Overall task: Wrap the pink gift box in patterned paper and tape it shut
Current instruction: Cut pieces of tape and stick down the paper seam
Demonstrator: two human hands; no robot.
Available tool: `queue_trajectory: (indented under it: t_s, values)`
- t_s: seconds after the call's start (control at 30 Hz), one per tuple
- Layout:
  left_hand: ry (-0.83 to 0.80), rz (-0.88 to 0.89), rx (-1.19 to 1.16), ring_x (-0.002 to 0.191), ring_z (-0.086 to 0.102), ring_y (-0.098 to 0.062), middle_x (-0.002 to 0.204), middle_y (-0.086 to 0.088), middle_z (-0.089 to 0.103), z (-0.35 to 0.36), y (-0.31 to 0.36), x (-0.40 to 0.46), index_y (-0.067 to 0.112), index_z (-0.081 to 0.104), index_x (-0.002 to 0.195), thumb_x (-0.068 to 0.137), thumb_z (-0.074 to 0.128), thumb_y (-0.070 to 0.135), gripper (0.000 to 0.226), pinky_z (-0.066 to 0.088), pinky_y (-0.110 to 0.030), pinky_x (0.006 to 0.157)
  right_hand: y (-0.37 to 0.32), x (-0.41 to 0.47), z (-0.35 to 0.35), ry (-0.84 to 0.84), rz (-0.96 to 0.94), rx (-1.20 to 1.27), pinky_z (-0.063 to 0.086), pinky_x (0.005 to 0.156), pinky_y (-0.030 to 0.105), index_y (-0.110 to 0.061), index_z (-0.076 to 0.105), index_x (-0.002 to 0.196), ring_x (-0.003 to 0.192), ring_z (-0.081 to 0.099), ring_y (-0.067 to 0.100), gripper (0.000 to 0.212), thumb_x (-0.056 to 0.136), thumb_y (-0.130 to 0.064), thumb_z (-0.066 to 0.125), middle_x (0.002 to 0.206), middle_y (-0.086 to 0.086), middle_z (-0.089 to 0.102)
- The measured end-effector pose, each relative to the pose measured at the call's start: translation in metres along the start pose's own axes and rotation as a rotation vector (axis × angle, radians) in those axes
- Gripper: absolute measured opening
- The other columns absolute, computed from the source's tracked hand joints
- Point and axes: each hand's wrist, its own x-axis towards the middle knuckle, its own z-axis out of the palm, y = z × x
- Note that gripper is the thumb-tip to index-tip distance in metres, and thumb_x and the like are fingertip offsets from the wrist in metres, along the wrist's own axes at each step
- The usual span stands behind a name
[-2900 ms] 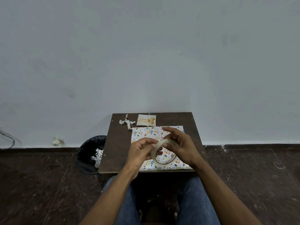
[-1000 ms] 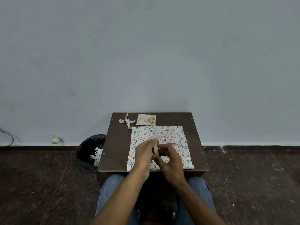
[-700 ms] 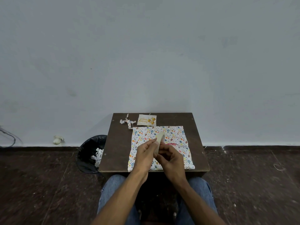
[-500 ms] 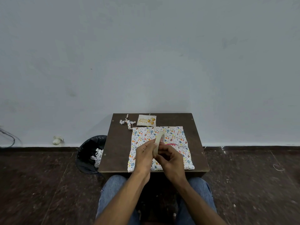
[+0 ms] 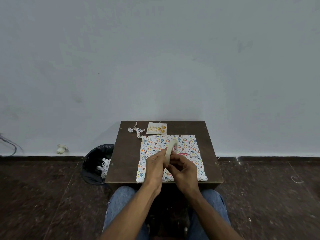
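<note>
Both hands pinch tape roll edge-on above patterned paper.

Bare table left of paper — card, scrap behind.

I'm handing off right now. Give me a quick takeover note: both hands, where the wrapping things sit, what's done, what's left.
Left hand and right hand: both grip the tape roll, held on edge above the parcel.
Patterned paper is folded over the box on the table; a pink edge still shows at the seam.
Birthday card and a paper scrap lie at the far edge; the bin stands to the left.
Done: paper folded over.
Left: pull tape, seal seam. Whether any tape is on yet can't be told.
</note>
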Motion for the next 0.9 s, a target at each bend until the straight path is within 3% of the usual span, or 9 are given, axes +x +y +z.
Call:
queue_trajectory:
  t_s: [0.07,0.2,0.47,0.63,0.77,0.9]
  values:
    - [-0.022,-0.028,-0.016,0.086,0.068,-0.019,0.092,-0.015,0.074,-0.001,0.000,0.000,0.002,0.076,0.087,0.078,0.041,-0.009,0.039,0.051,-0.022,0.071,0.001,0.001,0.000,-0.003,0.003,0.000,0.057,0.088,0.048,-0.017,0.073,0.100,0.092,0.073,0.021,0.030,0.079,0.004,0.077,0.095,0.001,0.077]
    - [-0.001,-0.037,-0.039,0.081,0.068,-0.020,0.091,-0.016,0.074,-0.002,0.000,0.001,-0.002,0.075,0.091,0.095,0.048,0.007,0.028,0.051,-0.022,0.067,0.000,0.000,-0.001,-0.024,0.000,-0.005,0.056,0.088,0.049,-0.018,0.072,0.098,0.091,0.073,0.021,0.032,0.079,0.007,0.076,0.095,0.000,0.076]
    - [0.023,-0.005,-0.014,0.078,0.067,-0.020,0.087,-0.014,0.074,-0.003,-0.003,-0.001,0.002,0.076,0.087,0.094,0.042,0.000,0.035,0.050,-0.021,0.061,0.001,-0.002,0.001,-0.005,0.015,-0.029,0.057,0.088,0.049,-0.021,0.072,0.093,0.091,0.073,0.018,0.033,0.077,0.007,0.077,0.098,-0.003,0.076]
    - [0.014,0.023,0.009,0.086,0.068,-0.025,0.090,-0.016,0.074,-0.004,-0.006,0.002,0.008,0.078,0.082,0.092,0.043,-0.003,0.039,0.052,-0.030,0.076,0.001,-0.002,0.001,0.005,-0.002,-0.086,0.057,0.087,0.049,-0.025,0.073,0.094,0.089,0.074,0.015,0.032,0.078,0.002,0.079,0.092,-0.005,0.077]
    - [-0.019,0.016,0.045,0.094,0.070,-0.026,0.093,-0.014,0.075,-0.008,-0.005,0.003,0.009,0.079,0.086,0.079,0.037,-0.015,0.049,0.053,-0.030,0.084,-0.002,-0.001,0.001,0.004,-0.038,-0.151,0.058,0.085,0.047,-0.036,0.070,0.093,0.088,0.073,0.012,0.038,0.079,-0.002,0.079,0.091,-0.009,0.076]
    - [-0.011,0.108,0.157,0.091,0.071,-0.017,0.094,-0.009,0.076,-0.012,-0.005,0.007,0.004,0.076,0.099,0.088,0.047,-0.011,0.034,0.055,-0.025,0.082,-0.001,0.001,-0.002,0.044,-0.039,-0.238,0.058,0.082,0.045,-0.038,0.068,0.093,0.086,0.072,0.007,0.034,0.080,-0.009,0.080,0.089,-0.015,0.075]
